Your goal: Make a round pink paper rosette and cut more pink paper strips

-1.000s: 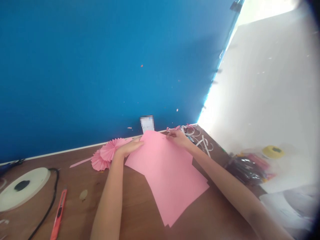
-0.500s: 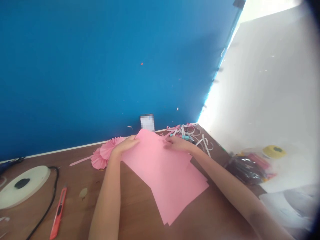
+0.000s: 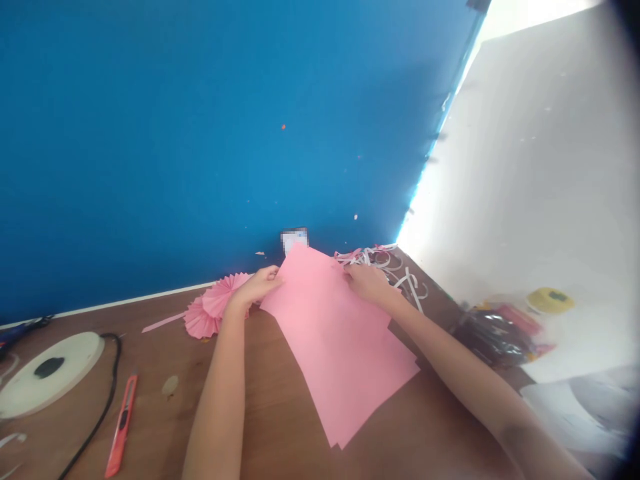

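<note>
Several overlapping sheets of pink paper [image 3: 335, 347] lie on the brown table in front of me, their far end raised toward the wall. My left hand [image 3: 257, 287] pinches the left edge of the top sheet near its far corner. On the opposite edge, my right hand [image 3: 367, 283] is closed on the same sheet, its fingertips partly hidden. Pleated pink paper rosettes [image 3: 215, 307] rest just left of my left hand. Behind my right hand is a tangle of white and pink paper strips [image 3: 380, 260].
An orange-red box cutter [image 3: 121, 427] lies at the left, beside a black cable [image 3: 105, 400] and a round cream-coloured object [image 3: 55, 373]. A phone-like object [image 3: 294, 239] leans on the blue wall [image 3: 200, 133]. Plastic packets [image 3: 500, 333] and a yellow round item [image 3: 550, 300] are at the right.
The top pink sheet's far end has risen and shifted slightly right, covering more of the phone-like object. Both hands have moved slightly right with it.
</note>
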Action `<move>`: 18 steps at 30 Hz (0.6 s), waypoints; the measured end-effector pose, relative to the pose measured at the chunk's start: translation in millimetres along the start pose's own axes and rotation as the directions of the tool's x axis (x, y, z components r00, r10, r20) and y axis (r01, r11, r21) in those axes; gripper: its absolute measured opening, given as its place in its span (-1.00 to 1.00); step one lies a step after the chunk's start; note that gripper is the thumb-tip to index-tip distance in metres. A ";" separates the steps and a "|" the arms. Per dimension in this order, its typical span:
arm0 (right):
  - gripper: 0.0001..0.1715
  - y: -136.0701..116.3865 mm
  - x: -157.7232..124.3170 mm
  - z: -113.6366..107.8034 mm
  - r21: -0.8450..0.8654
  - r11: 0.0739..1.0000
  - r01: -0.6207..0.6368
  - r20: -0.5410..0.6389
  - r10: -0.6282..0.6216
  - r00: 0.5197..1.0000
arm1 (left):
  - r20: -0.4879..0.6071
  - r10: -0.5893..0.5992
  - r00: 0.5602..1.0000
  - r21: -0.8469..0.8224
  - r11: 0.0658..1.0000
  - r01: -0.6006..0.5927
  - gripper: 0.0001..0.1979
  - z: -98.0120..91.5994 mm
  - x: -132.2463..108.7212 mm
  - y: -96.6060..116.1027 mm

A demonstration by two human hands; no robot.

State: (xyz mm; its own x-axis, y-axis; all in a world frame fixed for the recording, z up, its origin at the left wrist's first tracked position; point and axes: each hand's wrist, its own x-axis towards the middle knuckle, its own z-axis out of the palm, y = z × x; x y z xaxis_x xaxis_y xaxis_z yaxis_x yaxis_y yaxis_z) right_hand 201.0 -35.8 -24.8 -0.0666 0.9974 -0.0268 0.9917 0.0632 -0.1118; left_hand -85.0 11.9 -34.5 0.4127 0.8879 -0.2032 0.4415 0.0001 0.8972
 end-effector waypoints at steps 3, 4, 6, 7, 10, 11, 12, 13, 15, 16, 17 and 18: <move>-0.64 -2.8 -9.3 -10.0 -0.130 0.991 -0.036 -0.026 0.033 0.999 | 0.064 -0.062 0.996 0.078 0.995 0.057 -0.59 3.4 -0.4 2.5; -0.65 -3.7 -12.3 -13.5 -0.164 0.985 -0.050 -0.045 0.043 0.998 | 0.093 -0.068 0.993 0.098 0.993 0.059 -0.60 5.1 -0.5 4.1; -0.62 -3.5 -17.1 -20.0 -0.189 0.980 -0.069 -0.082 0.054 0.995 | 0.129 -0.053 0.990 0.135 0.990 0.035 -0.60 9.4 -0.1 6.7; -0.60 -2.1 -18.7 -22.9 -0.199 0.976 -0.087 -0.121 0.063 0.991 | 0.131 -0.040 0.991 0.153 0.988 0.019 -0.59 11.7 0.6 7.6; -0.57 7.5 -20.4 -31.0 -0.216 0.964 -0.155 -0.214 0.109 0.971 | 0.100 -0.021 0.995 0.222 0.975 -0.002 -0.54 18.8 3.7 8.4; -0.60 11.7 -20.6 -33.6 -0.216 0.958 -0.190 -0.218 0.142 0.966 | 0.084 -0.030 0.996 0.257 0.966 0.007 -0.52 21.1 4.8 8.2; -0.62 15.8 -20.7 -36.1 -0.216 0.952 -0.215 -0.228 0.165 0.960 | 0.072 -0.046 0.996 0.298 0.954 0.022 -0.51 23.2 5.9 7.8; -0.63 19.5 -20.9 -38.6 -0.215 0.946 -0.244 -0.244 0.190 0.951 | 0.066 -0.063 0.996 0.345 0.938 0.036 -0.51 25.2 6.9 7.0; -0.65 24.8 -21.5 -43.1 -0.209 0.937 -0.280 -0.262 0.223 0.939 | 0.085 -0.112 0.990 0.443 0.894 0.064 -0.51 28.6 9.0 4.6; -0.65 26.2 -21.8 -44.9 -0.203 0.935 -0.291 -0.271 0.232 0.934 | 0.103 -0.148 0.984 0.485 0.871 0.081 -0.50 30.1 10.3 2.9; -0.65 27.0 -22.0 -46.4 -0.196 0.934 -0.298 -0.278 0.238 0.931 | 0.117 -0.186 0.976 0.521 0.847 0.099 -0.47 31.6 11.7 1.0; -0.64 27.4 -22.0 -47.6 -0.188 0.934 -0.304 -0.286 0.244 0.927 | 0.120 -0.223 0.967 0.556 0.823 0.120 -0.42 33.0 13.2 -0.9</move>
State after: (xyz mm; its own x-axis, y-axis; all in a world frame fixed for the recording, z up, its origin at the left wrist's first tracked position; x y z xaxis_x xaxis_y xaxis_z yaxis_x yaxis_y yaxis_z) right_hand 234.9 -54.4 20.0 0.2115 0.9495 0.2318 0.9671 -0.2375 0.0906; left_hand -53.7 8.5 -51.0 0.3967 0.8038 -0.4433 0.8556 -0.1489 0.4957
